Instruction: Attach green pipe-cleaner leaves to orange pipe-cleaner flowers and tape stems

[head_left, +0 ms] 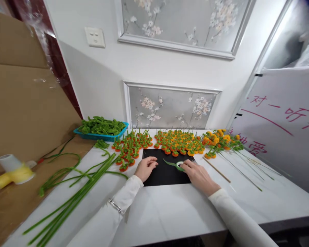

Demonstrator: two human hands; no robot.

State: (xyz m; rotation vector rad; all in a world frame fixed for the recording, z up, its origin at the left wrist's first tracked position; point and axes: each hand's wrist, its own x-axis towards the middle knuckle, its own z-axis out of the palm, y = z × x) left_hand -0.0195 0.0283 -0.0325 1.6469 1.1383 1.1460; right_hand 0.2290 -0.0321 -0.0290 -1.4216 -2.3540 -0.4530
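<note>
A small roll of green floral tape (179,166) is in my right hand (199,174), pinched at its right side over a black mat (157,176). The tape's loose end sticks out leftward in the air, pointing at my left hand (145,168). That hand is over the mat's left edge, fingers loosely curled, with a small gap between thumb and fingertips. I see nothing in it, and the tape end is apart from it. Just beyond the mat stand rows of small orange and yellow fuzzy flower heads (179,140) with green stems pointing up.
Darker orange flower heads (130,151) stand beyond my left hand. Long green pipe cleaners (77,197) lie at the left, below a blue tray (104,137) of green fuzzy pieces. At the right are finished-looking yellow flowers (221,139), thin wire stems (243,173) and a brown stick (216,169).
</note>
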